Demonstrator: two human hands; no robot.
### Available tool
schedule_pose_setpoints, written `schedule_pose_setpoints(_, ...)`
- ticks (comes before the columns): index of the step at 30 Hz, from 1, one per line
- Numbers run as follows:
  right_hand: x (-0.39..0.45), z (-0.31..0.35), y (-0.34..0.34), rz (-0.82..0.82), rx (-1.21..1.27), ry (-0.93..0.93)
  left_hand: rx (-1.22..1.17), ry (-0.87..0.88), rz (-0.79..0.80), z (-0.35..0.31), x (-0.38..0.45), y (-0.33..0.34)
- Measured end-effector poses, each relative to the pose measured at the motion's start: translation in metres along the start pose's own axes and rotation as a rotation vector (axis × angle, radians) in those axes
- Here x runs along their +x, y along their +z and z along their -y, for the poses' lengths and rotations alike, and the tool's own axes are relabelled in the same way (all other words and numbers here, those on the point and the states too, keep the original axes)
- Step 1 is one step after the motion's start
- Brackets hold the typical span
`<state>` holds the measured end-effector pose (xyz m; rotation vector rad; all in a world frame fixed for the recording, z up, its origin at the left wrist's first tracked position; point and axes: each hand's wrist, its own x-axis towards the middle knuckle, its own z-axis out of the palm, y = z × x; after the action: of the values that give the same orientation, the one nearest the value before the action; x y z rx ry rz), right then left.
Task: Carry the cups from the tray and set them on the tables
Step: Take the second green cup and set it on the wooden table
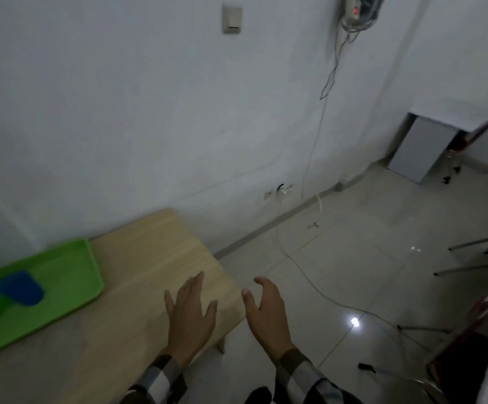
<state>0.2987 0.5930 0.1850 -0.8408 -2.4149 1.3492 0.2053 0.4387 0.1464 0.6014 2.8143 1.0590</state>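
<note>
Blue cup (21,288), on the green tray (73,258) at the wooden table's (155,252) left end, blurred, probably light rigid plastic, best gripped round its wall; left hand (190,313) and right hand (267,312) both spread, empty, well right of it.

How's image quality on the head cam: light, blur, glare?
Head view: dim overall; motion blur smears the blue cup and green tray; both hands read fairly sharp; one glare spot on the floor tiles; wide-angle bending tilts the walls.
</note>
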Motion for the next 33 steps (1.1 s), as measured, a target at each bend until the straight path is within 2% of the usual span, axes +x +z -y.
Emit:
schedule_pose_setpoints(3,-0.038,0.007,0.033,0.027,-0.032,-0.071,0.012,-0.042,-0.047,0.039,-0.045,-0.037)
schedule_pose_setpoints(7,-0.089,0.021,0.071,0.098,0.011,-0.074,-0.013,-0.079,-0.099,0.079,-0.096,-0.088)
schedule_pose_setpoints(14,-0.136,0.042,0.115,0.204,-0.023,-0.102,-0.035,-0.169,-0.173,0.143,-0.131,-0.148)
schedule_pose_setpoints(22,-0.133,0.08,0.189,0.363,-0.116,-0.145,-0.125,-0.399,-0.302,0.208,-0.142,-0.194)
schedule_pose_setpoints(29,-0.101,0.148,0.323,0.52,-0.255,-0.232,-0.136,-0.561,-0.375,0.305,-0.124,-0.251)
schedule_pose_setpoints(33,-0.077,0.183,0.4,0.586,-0.334,-0.271,-0.171,-0.529,-0.416,0.365,-0.091,-0.275)
